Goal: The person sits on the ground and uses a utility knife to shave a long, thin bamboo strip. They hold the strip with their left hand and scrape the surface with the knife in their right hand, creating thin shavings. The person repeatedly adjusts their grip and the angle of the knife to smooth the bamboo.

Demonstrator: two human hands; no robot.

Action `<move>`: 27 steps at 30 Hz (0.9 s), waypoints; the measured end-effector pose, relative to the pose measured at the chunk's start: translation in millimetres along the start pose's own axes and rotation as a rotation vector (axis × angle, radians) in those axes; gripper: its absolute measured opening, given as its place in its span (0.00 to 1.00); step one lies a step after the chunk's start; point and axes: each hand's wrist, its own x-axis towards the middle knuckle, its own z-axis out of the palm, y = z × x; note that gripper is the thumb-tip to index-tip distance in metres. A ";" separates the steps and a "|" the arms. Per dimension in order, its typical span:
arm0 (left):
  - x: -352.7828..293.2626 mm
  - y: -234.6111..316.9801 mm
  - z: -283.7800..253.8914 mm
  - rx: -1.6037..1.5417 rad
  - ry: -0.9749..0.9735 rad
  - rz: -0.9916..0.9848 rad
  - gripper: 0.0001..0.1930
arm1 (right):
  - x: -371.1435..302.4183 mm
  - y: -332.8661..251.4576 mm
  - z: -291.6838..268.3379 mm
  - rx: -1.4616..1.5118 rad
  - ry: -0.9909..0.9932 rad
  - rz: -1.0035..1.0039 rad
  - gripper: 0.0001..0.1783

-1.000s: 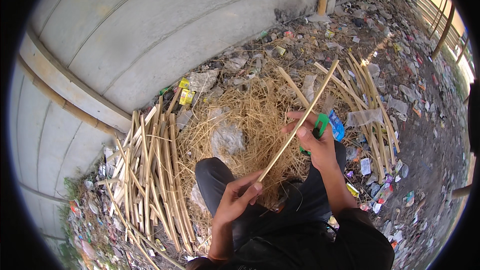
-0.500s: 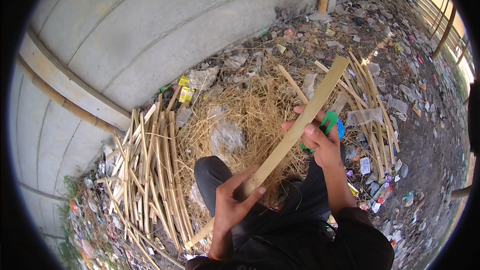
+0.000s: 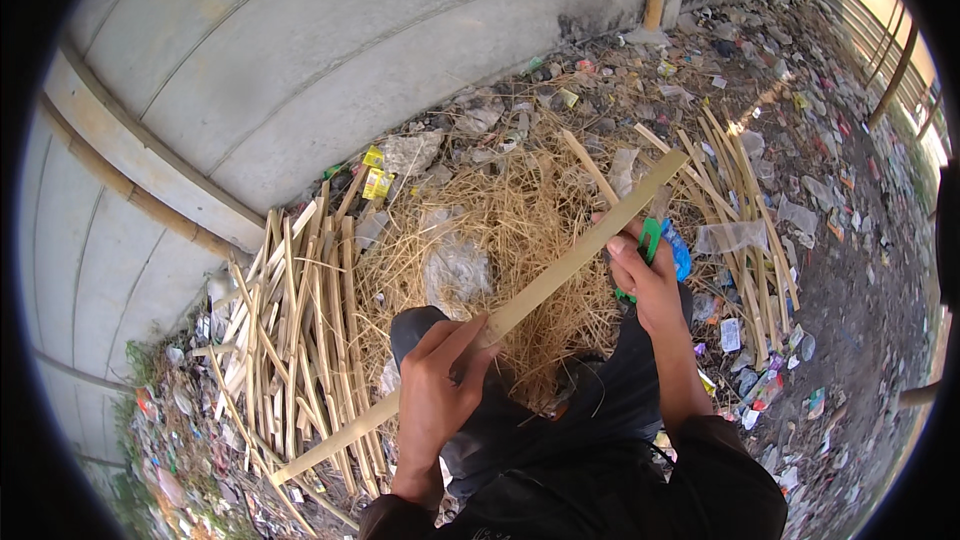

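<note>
A long, flat bamboo strip lies slantwise across my lap, its lower end over the pile at left and its upper end past my right hand. My left hand is closed round its middle, fingers and thumb on the edges. Near the upper end, my right hand is closed on a green-handled knife, with the strip against its fingers. The greyish blade points up and away, partly hidden behind the strip. Something blue shows beside the handle; I cannot tell whether it is joined to it.
Split bamboo strips are heaped at left, with another bundle at right. Straw-like shavings and a clear plastic bag lie before my knees. A grey panel wall stands behind; litter covers the ground at right.
The bamboo strip has tilted flatter and slid toward the lower left, its lower end now farther out. My left hand has moved slightly left and turned over; my right hand stays near the upper end.
</note>
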 end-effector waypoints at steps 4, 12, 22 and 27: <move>19.8 -19.2 -20.5 0.303 -0.106 0.007 0.12 | -11.4 12.2 -17.9 -0.704 0.026 -0.041 0.16; 81.1 -19.8 -57.1 0.633 -0.689 0.162 0.08 | -12.8 9.6 7.5 -0.839 -0.502 -0.084 0.21; 163.4 37.3 -61.0 0.550 -0.571 0.574 0.13 | -31.6 26.8 13.8 -0.087 -0.539 0.277 0.17; 151.0 45.4 -42.4 0.104 0.097 0.600 0.17 | -30.6 45.4 25.7 0.037 -0.238 0.171 0.22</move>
